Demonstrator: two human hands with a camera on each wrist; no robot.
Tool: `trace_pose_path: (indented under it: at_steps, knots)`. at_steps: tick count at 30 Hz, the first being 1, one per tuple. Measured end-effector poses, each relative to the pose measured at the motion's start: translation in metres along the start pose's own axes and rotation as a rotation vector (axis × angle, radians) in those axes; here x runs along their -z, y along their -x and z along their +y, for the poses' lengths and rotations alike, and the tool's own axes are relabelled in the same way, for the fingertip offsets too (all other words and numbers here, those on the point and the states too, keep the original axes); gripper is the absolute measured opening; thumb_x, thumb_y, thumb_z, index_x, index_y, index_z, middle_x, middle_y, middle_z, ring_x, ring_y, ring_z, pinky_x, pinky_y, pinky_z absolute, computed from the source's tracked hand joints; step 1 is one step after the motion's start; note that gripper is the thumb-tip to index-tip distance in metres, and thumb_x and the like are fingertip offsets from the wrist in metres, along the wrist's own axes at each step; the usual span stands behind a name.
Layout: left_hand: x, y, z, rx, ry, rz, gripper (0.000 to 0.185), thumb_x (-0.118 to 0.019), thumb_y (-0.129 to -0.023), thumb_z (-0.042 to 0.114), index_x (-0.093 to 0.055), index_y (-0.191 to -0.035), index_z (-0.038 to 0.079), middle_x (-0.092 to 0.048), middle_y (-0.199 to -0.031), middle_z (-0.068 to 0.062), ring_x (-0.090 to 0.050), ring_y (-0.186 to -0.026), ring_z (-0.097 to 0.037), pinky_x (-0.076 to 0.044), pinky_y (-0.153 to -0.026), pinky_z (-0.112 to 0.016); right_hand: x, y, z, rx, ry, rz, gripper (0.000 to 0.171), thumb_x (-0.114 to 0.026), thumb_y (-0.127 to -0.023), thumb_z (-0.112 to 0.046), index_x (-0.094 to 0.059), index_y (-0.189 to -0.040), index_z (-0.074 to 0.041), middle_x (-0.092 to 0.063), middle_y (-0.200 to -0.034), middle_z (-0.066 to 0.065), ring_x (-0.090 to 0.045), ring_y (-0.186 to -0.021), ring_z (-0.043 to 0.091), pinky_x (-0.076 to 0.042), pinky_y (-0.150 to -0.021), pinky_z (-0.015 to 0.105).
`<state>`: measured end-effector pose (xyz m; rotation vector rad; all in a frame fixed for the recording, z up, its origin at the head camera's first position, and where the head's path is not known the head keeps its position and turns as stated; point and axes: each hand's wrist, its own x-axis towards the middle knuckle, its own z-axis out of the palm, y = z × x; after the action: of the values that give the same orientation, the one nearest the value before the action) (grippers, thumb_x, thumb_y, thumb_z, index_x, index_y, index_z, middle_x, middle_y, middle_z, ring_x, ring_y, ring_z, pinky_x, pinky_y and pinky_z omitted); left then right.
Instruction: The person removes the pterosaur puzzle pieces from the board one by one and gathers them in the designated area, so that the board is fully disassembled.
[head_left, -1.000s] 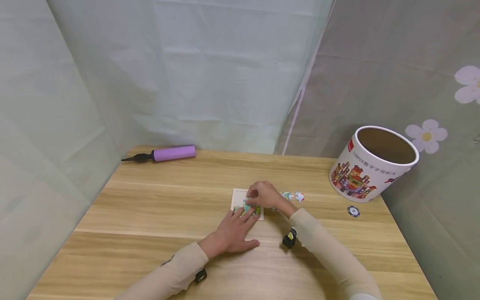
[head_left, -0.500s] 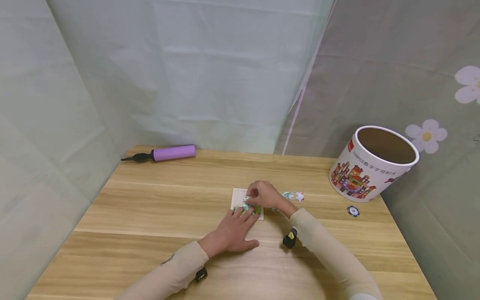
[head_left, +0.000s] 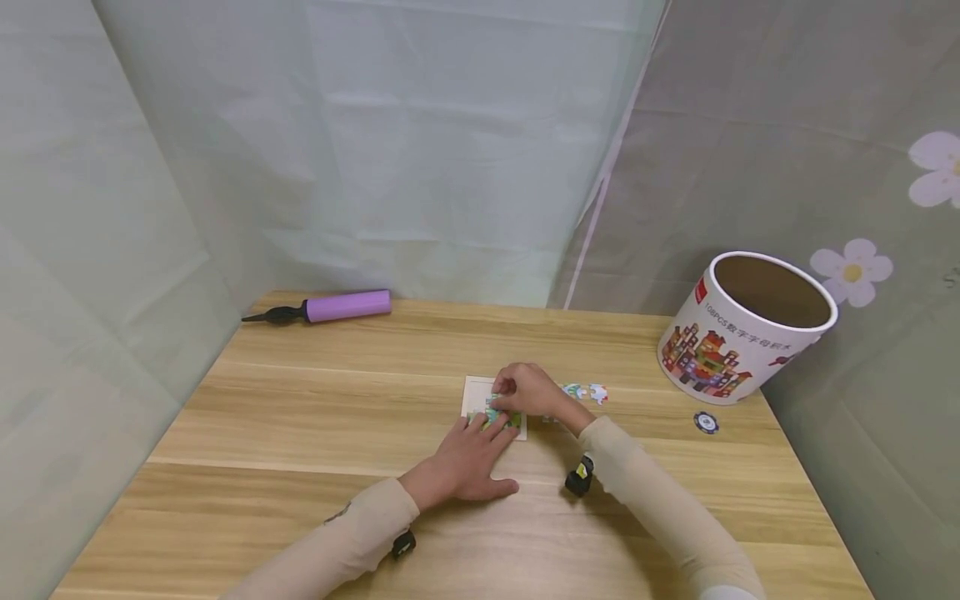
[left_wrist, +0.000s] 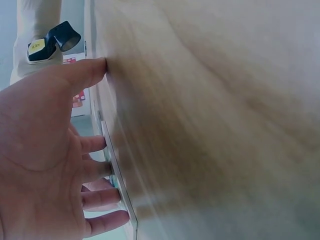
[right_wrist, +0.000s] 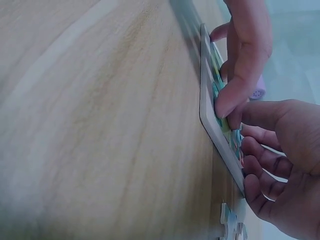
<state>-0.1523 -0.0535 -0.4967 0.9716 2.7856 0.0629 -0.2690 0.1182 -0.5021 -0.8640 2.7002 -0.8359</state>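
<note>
Puzzle work, from where I sit watching: a small white puzzle tray (head_left: 475, 392) lies flat near the middle of the wooden surface (head_left: 300, 417), with coloured puzzle pieces (head_left: 497, 414) already seated along its near edge. My left hand (head_left: 467, 467) lies flat, fingers (left_wrist: 100, 197) straight and spread, their tips pressing on the tray's near rim and on the pieces there; it grasps nothing. My right hand (head_left: 531, 390) is bent over the tray's right side, thumb and forefinger tips pressed down on a piece in the tray; the right wrist view shows the remaining fingers (right_wrist: 260, 187) curled loosely below. Whether that piece is pinched or only pushed down I cannot tell for certain, though it looks like a fingertip pinch.

Two loose pieces (head_left: 587, 392) wait just to the right of the tray, beside the right wrist. Farther right stands an open printed tub (head_left: 738, 333), with a small round token (head_left: 707, 422) near its foot. A purple pump (head_left: 330, 307) lies well apart at the far left.

Risks as I judge them: pressing unevenly could tip the light tray or pop seated neighbours out; a misaligned tab forced down may bend; the right sleeve could sweep the loose pieces away.
</note>
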Motion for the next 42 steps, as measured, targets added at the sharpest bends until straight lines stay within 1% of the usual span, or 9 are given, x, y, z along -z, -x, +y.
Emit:
trace_pose_path:
  at_steps: [13, 15, 23, 27, 30, 33, 37, 40, 42]
  knots:
    - [0.003, -0.001, 0.002, 0.008, 0.024, -0.02, 0.085, -0.054, -0.093, 0.068, -0.039, -0.157, 0.014, -0.031, -0.166, -0.01, -0.03, -0.151, -0.038, -0.031, -0.118, -0.059, 0.001, 0.001, -0.002, -0.012, -0.037, -0.001, 0.014, -0.083, -0.088, -0.024, -0.072, -0.092, -0.018, -0.068, -0.088, -0.008, -0.061, -0.084, 0.007, -0.054, -0.079, 0.029]
    - [0.004, 0.0, 0.002, 0.008, 0.026, -0.016, 0.085, -0.054, -0.093, 0.068, -0.039, -0.157, 0.014, -0.032, -0.166, -0.01, -0.03, -0.151, -0.038, -0.031, -0.118, -0.059, 0.001, 0.002, -0.003, -0.017, -0.047, -0.004, 0.014, -0.083, -0.088, -0.024, -0.072, -0.093, -0.018, -0.068, -0.087, -0.008, -0.062, -0.084, 0.007, -0.054, -0.079, 0.028]
    - [0.001, 0.006, 0.002, -0.02, 0.026, 0.038, 0.081, -0.054, -0.096, 0.064, -0.039, -0.158, 0.014, -0.032, -0.166, -0.009, -0.034, -0.149, -0.038, -0.036, -0.115, -0.059, 0.002, 0.003, -0.003, -0.016, -0.123, 0.008, 0.009, -0.079, -0.091, -0.02, -0.071, -0.093, -0.016, -0.069, -0.083, -0.008, -0.063, -0.077, 0.007, -0.053, -0.072, 0.026]
    - [0.001, 0.008, 0.001, -0.029, 0.031, 0.037, 0.079, -0.054, -0.097, 0.062, -0.038, -0.159, 0.014, -0.031, -0.166, -0.01, -0.035, -0.149, -0.038, -0.037, -0.115, -0.059, 0.004, 0.005, -0.001, 0.017, -0.161, 0.043, 0.006, -0.075, -0.094, -0.018, -0.07, -0.095, -0.015, -0.069, -0.084, -0.007, -0.063, -0.079, 0.008, -0.053, -0.072, 0.026]
    - [0.001, 0.008, 0.0, -0.035, 0.035, 0.039, 0.079, -0.054, -0.098, 0.061, -0.039, -0.159, 0.014, -0.032, -0.166, -0.01, -0.036, -0.148, -0.039, -0.037, -0.115, -0.059, 0.01, 0.009, 0.0, 0.048, -0.192, 0.091, 0.005, -0.074, -0.096, -0.017, -0.071, -0.097, -0.014, -0.07, -0.086, -0.005, -0.064, -0.082, 0.01, -0.055, -0.076, 0.028]
    - [0.0, 0.009, -0.002, -0.037, 0.03, 0.038, 0.078, -0.054, -0.098, 0.062, -0.039, -0.159, 0.015, -0.033, -0.166, -0.009, -0.036, -0.148, -0.039, -0.035, -0.116, -0.059, 0.019, 0.016, 0.003, 0.058, -0.216, 0.135, 0.006, -0.073, -0.096, -0.018, -0.071, -0.099, -0.013, -0.07, -0.087, -0.005, -0.065, -0.084, 0.011, -0.056, -0.078, 0.031]
    - [-0.001, 0.009, -0.004, -0.044, 0.025, 0.044, 0.078, -0.054, -0.098, 0.062, -0.039, -0.159, 0.017, -0.034, -0.165, -0.009, -0.034, -0.149, -0.038, -0.032, -0.118, -0.059, 0.029, 0.027, 0.009, 0.022, -0.211, 0.173, 0.005, -0.074, -0.096, -0.019, -0.071, -0.098, -0.016, -0.07, -0.087, -0.006, -0.065, -0.084, 0.01, -0.056, -0.078, 0.032]
    - [-0.001, 0.009, -0.005, -0.059, 0.024, 0.062, 0.078, -0.055, -0.097, 0.061, -0.04, -0.158, 0.015, -0.035, -0.164, -0.011, -0.034, -0.149, -0.037, -0.032, -0.119, -0.058, 0.037, 0.037, 0.014, -0.007, -0.194, 0.189, 0.004, -0.074, -0.095, -0.019, -0.071, -0.097, -0.016, -0.069, -0.086, -0.006, -0.065, -0.082, 0.01, -0.056, -0.078, 0.031]
    - [-0.002, 0.009, -0.005, -0.07, 0.033, 0.068, 0.078, -0.055, -0.098, 0.06, -0.04, -0.158, 0.013, -0.036, -0.164, -0.012, -0.033, -0.15, -0.037, -0.032, -0.119, -0.056, 0.041, 0.044, 0.016, -0.009, -0.185, 0.194, 0.004, -0.074, -0.095, -0.017, -0.071, -0.096, -0.015, -0.069, -0.086, -0.005, -0.065, -0.081, 0.011, -0.057, -0.078, 0.032]
